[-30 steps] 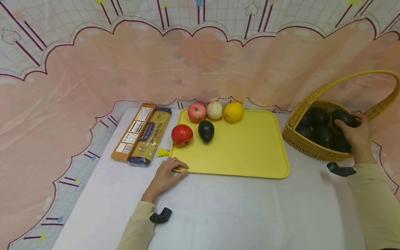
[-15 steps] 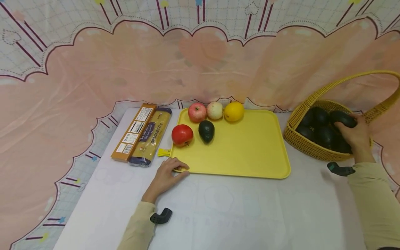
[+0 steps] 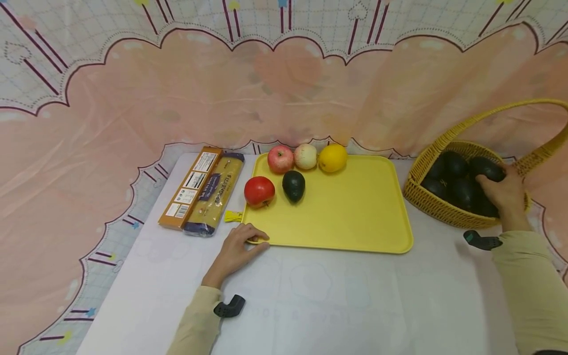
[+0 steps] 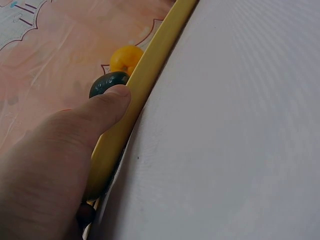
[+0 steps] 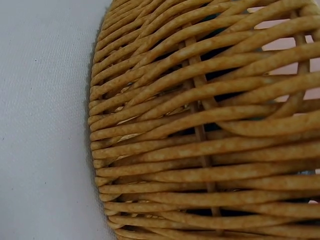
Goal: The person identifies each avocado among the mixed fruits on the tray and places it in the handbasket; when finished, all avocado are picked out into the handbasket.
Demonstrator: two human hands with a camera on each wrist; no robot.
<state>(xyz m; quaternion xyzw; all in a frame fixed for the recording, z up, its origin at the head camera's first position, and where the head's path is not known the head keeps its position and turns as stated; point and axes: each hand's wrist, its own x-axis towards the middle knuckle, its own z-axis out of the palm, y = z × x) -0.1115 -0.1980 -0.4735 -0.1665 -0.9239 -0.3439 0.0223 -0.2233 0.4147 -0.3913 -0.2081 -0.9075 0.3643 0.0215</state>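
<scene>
In the head view, my right hand [image 3: 508, 195] reaches into the wicker basket [image 3: 443, 213] and grips a dark green avocado [image 3: 487, 168] lying on several others. My left hand [image 3: 235, 251] holds the near left corner of the yellow tray [image 3: 350, 212]; its thumb [image 4: 107, 107] lies along the outer side of the rim in the left wrist view. On the tray sit a red apple [image 3: 259, 192], an avocado [image 3: 294, 186], a pink apple [image 3: 280, 159], a pale round fruit [image 3: 305, 157] and a lemon [image 3: 333, 158]. Woven basket wall [image 5: 200, 130] fills most of the right wrist view, hiding the right hand.
Left of the tray lie a spaghetti pack [image 3: 215, 195] and a brown box [image 3: 191, 187]. A small yellow packet [image 3: 232, 216] lies by the tray's left edge. The basket's tall handle [image 3: 492, 111] arches above the right hand. A patterned curtain [image 3: 284, 93] hangs behind the table.
My right hand and the avocado in it have shifted slightly left within the basket. The left hand keeps its place on the tray corner.
</scene>
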